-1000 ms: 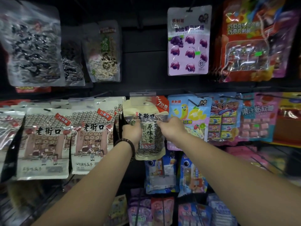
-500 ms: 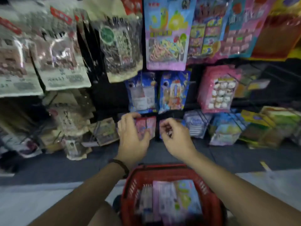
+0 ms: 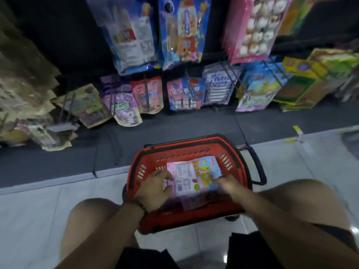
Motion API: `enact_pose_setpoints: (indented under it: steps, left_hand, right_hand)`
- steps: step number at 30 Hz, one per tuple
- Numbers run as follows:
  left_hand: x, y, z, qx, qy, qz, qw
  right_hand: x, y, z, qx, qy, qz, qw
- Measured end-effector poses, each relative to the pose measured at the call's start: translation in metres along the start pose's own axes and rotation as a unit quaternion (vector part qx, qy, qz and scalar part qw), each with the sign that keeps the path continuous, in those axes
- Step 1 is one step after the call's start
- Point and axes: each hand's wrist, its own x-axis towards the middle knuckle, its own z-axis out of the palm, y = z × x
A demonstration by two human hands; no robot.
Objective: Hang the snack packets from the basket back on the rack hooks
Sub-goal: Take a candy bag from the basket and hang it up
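Observation:
A red basket (image 3: 136, 172) stands on the floor between my knees. Inside lie snack packets: a pink and white packet (image 3: 185, 176) on top, and a blue and yellow packet (image 3: 206, 167) beside and partly under it. My left hand (image 3: 155, 189) reaches into the basket, its spread fingers touching the pink packet's left edge. My right hand (image 3: 227, 184) is blurred at the packets' right edge, so its grip is unclear. Beyond the basket the rack's lower rows hold hanging packets, such as a blue packet (image 3: 180, 32) and a pink packet (image 3: 252, 28).
The rack's dark base (image 3: 174, 125) runs across in front of the basket, with low packets (image 3: 184, 94) leaning over it. Brown packets (image 3: 23, 78) crowd the left. Pale floor tiles (image 3: 38, 206) lie around the basket. The black basket handle (image 3: 257, 166) sticks out to the right.
My view has dropped from the upper hooks to the floor. Both hands left the hung seed packet and came down into the red basket, onto the packets.

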Motion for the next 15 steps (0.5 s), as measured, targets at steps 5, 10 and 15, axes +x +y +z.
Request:
enact_pose_setpoints:
  steps: [5, 10, 15]
  left_hand:
    - [0.016, 0.002, 0.009, 0.033, -0.075, 0.027, 0.996]
    - [0.037, -0.015, 0.007, 0.011, -0.062, -0.018, 0.998]
    - [0.046, -0.022, 0.004, -0.008, -0.053, -0.037, 0.998]
  right_hand:
    - [0.036, 0.020, 0.003, 0.030, 0.028, 0.047, 0.998]
    - [0.051, 0.022, 0.007, 0.056, 0.046, 0.087, 0.994]
    - [0.052, 0.019, 0.020, 0.053, 0.091, 0.072, 0.992]
